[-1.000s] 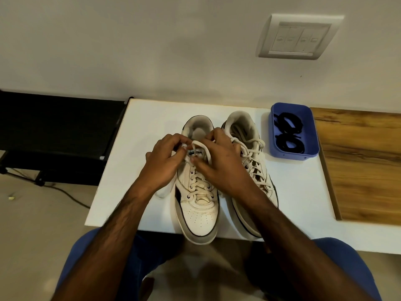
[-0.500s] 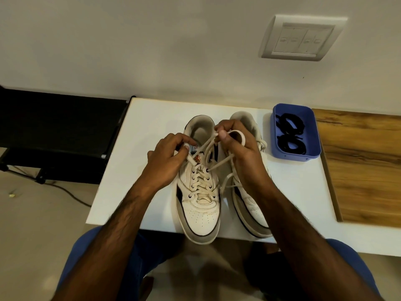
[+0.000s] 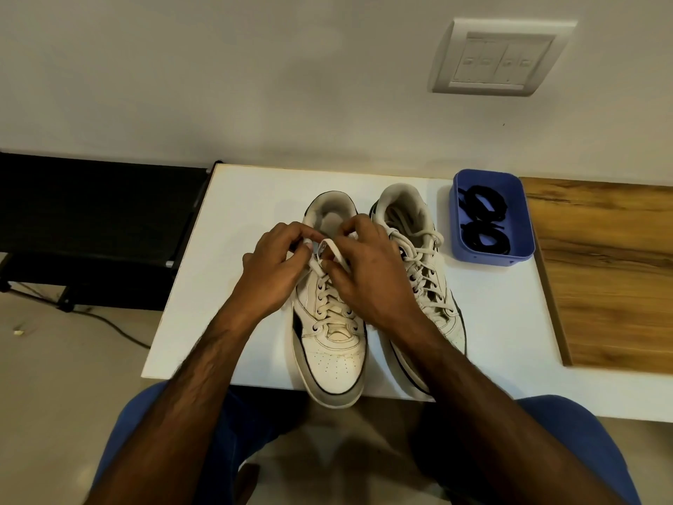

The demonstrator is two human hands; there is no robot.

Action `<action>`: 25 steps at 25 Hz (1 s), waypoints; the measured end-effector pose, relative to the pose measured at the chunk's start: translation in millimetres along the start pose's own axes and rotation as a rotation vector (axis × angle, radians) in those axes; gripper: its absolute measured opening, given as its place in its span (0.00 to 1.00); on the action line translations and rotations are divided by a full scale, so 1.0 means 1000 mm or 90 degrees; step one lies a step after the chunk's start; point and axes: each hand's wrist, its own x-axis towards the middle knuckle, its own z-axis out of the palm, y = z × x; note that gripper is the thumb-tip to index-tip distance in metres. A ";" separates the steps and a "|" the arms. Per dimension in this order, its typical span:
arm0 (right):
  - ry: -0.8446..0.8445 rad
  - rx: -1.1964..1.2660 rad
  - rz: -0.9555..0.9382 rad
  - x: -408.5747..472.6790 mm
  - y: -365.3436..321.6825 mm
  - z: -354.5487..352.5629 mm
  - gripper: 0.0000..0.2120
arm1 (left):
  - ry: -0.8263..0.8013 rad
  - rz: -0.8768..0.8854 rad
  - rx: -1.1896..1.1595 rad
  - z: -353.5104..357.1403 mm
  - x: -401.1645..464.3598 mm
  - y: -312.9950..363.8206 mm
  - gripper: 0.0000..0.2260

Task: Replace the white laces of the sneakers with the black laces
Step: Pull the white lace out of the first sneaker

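On the white table (image 3: 236, 227), the left hand (image 3: 276, 264) sits at about nine o'clock of the left sneaker's (image 3: 329, 344) throat, fingers curled and pinching the white lace (image 3: 329, 249) near the top eyelets. At three o'clock of that lace the right hand (image 3: 371, 282) pinches its loop between thumb and curled fingers. The right sneaker (image 3: 426, 271) stands just beside, laced white. Further toward three o'clock, the blue tray (image 3: 517, 220) holds the coiled black laces (image 3: 482, 224).
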 end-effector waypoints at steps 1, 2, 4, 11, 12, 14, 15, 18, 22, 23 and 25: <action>0.004 0.129 0.047 0.001 -0.001 -0.005 0.07 | -0.001 0.000 0.002 0.000 0.000 0.000 0.12; 0.014 0.285 0.108 0.003 -0.001 -0.012 0.05 | -0.002 0.002 0.004 0.000 0.000 0.001 0.12; 0.070 0.588 0.198 0.005 -0.003 -0.026 0.06 | -0.004 0.007 0.010 -0.001 0.000 0.001 0.13; -0.051 0.225 0.078 0.003 -0.003 -0.009 0.14 | -0.008 0.002 0.001 0.000 0.001 -0.003 0.10; -0.049 0.141 0.045 0.004 -0.001 -0.005 0.13 | -0.010 -0.002 0.003 0.000 0.002 -0.004 0.09; -0.030 0.048 0.005 0.004 -0.001 -0.003 0.10 | -0.011 -0.004 0.004 0.001 0.003 -0.005 0.10; -0.024 0.019 -0.006 0.004 -0.001 -0.002 0.10 | -0.011 -0.005 0.004 0.001 0.002 -0.004 0.11; -0.020 0.069 0.040 0.001 -0.007 -0.004 0.12 | -0.007 -0.010 0.006 0.000 0.001 -0.002 0.11; 0.022 0.601 0.259 0.003 -0.005 -0.022 0.07 | -0.003 0.014 -0.003 0.000 0.001 -0.001 0.11; 0.041 0.679 0.261 0.003 -0.006 -0.026 0.05 | -0.003 0.015 -0.001 0.000 0.001 -0.001 0.12; 0.084 0.819 0.242 0.006 -0.008 -0.035 0.07 | -0.008 0.014 0.008 -0.001 0.001 -0.001 0.12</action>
